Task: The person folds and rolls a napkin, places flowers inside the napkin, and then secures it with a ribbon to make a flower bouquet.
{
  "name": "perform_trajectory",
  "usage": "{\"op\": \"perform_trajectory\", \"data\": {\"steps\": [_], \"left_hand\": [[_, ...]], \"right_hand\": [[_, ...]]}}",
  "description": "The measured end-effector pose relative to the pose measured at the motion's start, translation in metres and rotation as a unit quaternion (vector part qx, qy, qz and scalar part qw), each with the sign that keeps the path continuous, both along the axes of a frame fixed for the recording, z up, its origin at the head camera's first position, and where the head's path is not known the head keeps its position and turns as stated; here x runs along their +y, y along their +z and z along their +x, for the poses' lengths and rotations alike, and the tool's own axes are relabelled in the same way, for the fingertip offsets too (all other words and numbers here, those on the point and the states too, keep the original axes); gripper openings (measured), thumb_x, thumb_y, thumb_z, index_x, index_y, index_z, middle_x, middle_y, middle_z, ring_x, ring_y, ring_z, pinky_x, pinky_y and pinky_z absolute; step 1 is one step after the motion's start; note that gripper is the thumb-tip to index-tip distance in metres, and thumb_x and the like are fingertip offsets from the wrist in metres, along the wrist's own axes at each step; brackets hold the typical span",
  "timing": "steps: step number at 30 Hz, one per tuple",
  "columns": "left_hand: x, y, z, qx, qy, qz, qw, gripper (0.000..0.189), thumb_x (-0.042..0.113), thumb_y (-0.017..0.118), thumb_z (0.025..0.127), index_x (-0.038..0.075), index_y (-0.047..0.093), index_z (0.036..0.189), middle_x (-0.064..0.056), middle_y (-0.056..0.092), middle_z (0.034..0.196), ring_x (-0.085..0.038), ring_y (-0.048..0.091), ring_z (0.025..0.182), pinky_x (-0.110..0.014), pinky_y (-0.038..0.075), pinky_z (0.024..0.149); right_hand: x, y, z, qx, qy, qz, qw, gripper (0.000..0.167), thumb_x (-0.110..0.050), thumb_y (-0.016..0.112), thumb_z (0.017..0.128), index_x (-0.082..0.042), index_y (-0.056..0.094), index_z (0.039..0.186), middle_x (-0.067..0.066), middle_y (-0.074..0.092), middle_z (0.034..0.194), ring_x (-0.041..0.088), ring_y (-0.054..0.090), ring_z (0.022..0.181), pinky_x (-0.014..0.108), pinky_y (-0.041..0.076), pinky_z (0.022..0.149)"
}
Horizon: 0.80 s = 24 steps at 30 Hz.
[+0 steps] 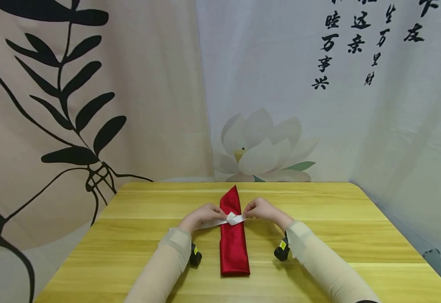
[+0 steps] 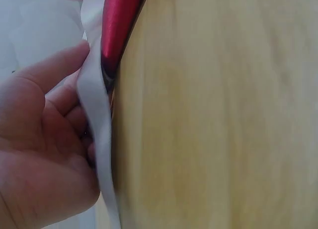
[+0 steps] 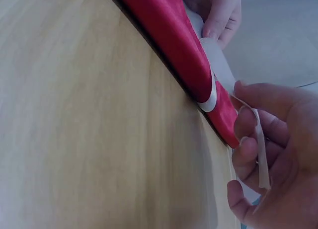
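A long, narrow piece of folded red satin cloth lies on the table, its slanted tip toward the far edge. Around its upper half goes a white ribbon, crossed in a knot or loop on top. My left hand pinches the ribbon just left of the cloth; a long tail hangs past the palm in the left wrist view. On the other side my right hand pinches the opposite part of the ribbon between thumb and fingers. Its short end runs across the curled fingers in the right wrist view.
The wooden table has rounded far corners. Behind it hangs a printed curtain with dark leaves, a pale lotus and black characters. A small black device is strapped under each wrist, beside the cream sleeves.
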State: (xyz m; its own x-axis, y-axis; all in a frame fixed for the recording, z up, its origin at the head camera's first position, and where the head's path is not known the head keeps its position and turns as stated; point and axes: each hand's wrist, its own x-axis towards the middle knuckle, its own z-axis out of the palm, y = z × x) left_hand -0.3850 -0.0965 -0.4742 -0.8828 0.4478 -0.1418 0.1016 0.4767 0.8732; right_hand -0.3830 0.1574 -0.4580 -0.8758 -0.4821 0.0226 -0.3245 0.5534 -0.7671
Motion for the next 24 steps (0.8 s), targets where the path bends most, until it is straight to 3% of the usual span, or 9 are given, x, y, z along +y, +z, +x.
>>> {"op": "perform_trajectory", "data": {"steps": [9,17,24], "left_hand": [[-0.007,0.000,-0.005,-0.006,-0.047,-0.009,0.9988,0.020,0.013,0.074,0.084,0.002,0.073,0.101,0.001,0.067,0.097,-0.011,0.054,0.085,-0.025,0.045,0.077],[-0.007,0.001,-0.008,-0.002,-0.055,-0.011,0.9984,0.017,0.012,0.073,0.085,0.002,0.071,0.098,0.001,0.066,0.093,-0.011,0.053,0.084,-0.025,0.044,0.077],[-0.005,0.001,-0.007,-0.002,-0.042,-0.014,0.9990,0.014,0.018,0.073,0.086,0.005,0.072,0.090,0.002,0.065,0.088,-0.012,0.052,0.083,-0.026,0.042,0.076]], "right_hand": [[-0.007,-0.001,0.002,0.001,0.016,-0.013,0.9998,0.009,-0.011,0.070,0.085,-0.002,0.073,0.084,-0.004,0.060,0.068,0.009,0.048,0.063,0.023,0.040,0.057],[-0.009,0.003,0.004,-0.008,0.025,-0.015,0.9995,0.010,-0.010,0.068,0.086,-0.001,0.073,0.085,-0.004,0.060,0.068,0.010,0.048,0.063,0.022,0.039,0.055],[-0.013,0.000,0.001,-0.003,0.035,-0.014,0.9993,0.009,-0.011,0.069,0.086,-0.003,0.074,0.086,-0.004,0.063,0.073,0.009,0.050,0.064,0.023,0.041,0.057]]}}
